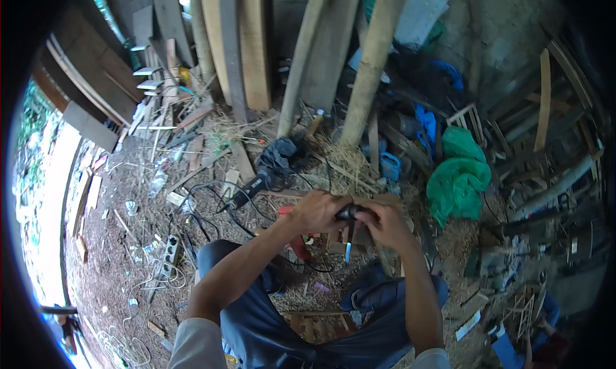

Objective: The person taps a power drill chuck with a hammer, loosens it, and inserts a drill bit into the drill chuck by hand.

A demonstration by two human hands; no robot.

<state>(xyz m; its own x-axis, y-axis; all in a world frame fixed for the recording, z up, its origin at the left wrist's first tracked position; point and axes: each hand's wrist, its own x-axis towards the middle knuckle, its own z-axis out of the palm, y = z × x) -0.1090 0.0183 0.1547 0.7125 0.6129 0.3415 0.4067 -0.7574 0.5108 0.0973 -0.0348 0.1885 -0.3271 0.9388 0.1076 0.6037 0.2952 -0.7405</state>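
Both of my hands meet in front of my knees around a small dark tool. My left hand grips it from the left, and my right hand closes on its right side. Below the dark part points a narrow shiny blade; its exact kind is hard to tell. Pieces of wood lie just beneath and behind my hands. Partly hidden by my left forearm is a red power tool with a black cord. Beyond my left hand, a dark angle grinder rests on the ground.
A white power strip with cords lies at left. Several boards and bamboo poles stand ahead. A green plastic bag sits at right, near a blue container. Another person holds a wooden frame at lower right.
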